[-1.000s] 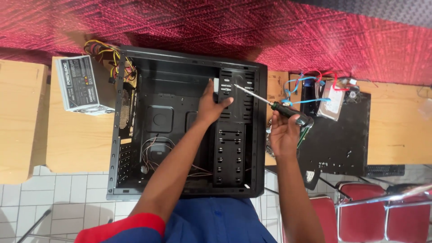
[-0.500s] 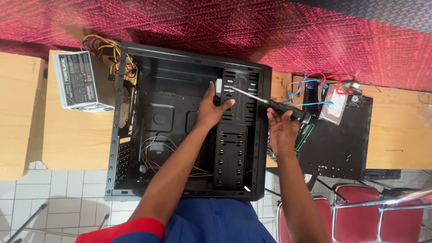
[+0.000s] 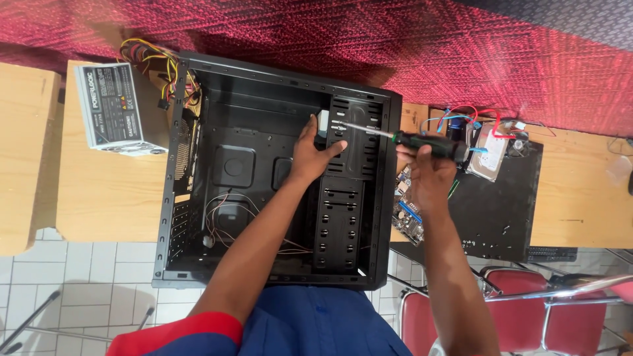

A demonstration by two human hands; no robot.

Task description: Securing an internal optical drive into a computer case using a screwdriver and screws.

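An open black computer case [image 3: 198, 198] lies on its side on a wooden table, its inside facing up. My left hand [image 3: 315, 153] reaches into it and presses against the black drive cage [image 3: 353, 178], fingers beside a small white part at the cage's top. My right hand [image 3: 425, 173] is just outside the case's right wall, gripping a screwdriver [image 3: 428, 143] by its black and green handle. The metal shaft points left, its tip at the cage next to my left fingers.
A grey power supply [image 3: 112, 109] with yellow and red cables lies left of the case. A black side panel [image 3: 501, 204], a circuit board [image 3: 405, 207] and a hard drive [image 3: 488, 151] with cables lie to the right. Red chairs [image 3: 527, 316] stand below; red carpet lies beyond.
The screwdriver has levelled out, and my right hand has shifted slightly with it. My left hand has stayed on the drive cage.
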